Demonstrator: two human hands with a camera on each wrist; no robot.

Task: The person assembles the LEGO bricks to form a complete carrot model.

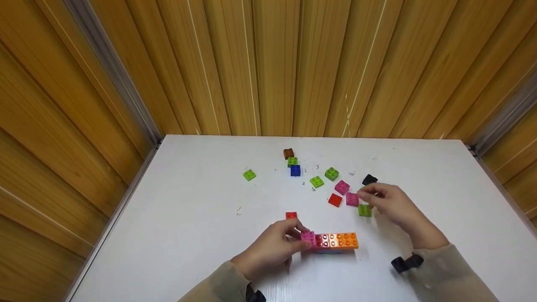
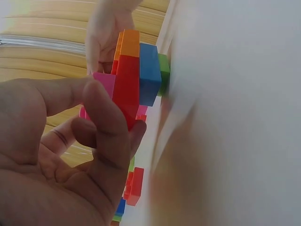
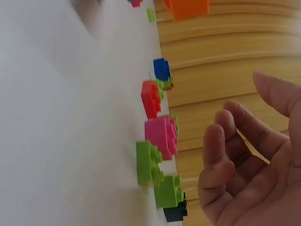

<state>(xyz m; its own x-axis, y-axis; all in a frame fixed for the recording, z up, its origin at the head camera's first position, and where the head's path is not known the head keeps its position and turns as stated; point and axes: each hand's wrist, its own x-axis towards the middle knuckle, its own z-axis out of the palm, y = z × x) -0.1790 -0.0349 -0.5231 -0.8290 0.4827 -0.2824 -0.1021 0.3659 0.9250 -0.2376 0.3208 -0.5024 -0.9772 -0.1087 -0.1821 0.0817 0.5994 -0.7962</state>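
My left hand [image 1: 272, 247] pinches the pink end of the brick row [image 1: 331, 242], which lies on the white surface [image 1: 188, 235] near its six o'clock edge. The left wrist view shows thumb and forefinger curled round the pink and red bricks, with blue and orange ones stacked beyond. My right hand [image 1: 394, 207] hangs at about two o'clock from the row, fingers [image 3: 218, 155] loosely bent and grasping nothing. It sits just beside a pink brick [image 1: 352, 199] and a green brick [image 1: 364, 210], with a black brick [image 1: 369, 179] past its fingertips at twelve o'clock.

Other loose bricks lie at twelve o'clock from the row: a red tile [image 1: 334, 199], a second pink one [image 1: 342, 187], two greens [image 1: 316, 181] [image 1: 331, 173], and a small brown-green-blue cluster [image 1: 292, 162]. A lone green [image 1: 249, 175] sits off at ten o'clock, and a small red brick [image 1: 291, 215] just above my left hand.

As I see it, the risk lies in crowding. The pink and green bricks almost touch, so a careless reach could knock one aside or lift both. The row is held at one end only; pressing a new brick onto the orange end could tip it or split a joint. My left thumb also covers part of the pink studs, which could block a brick there.
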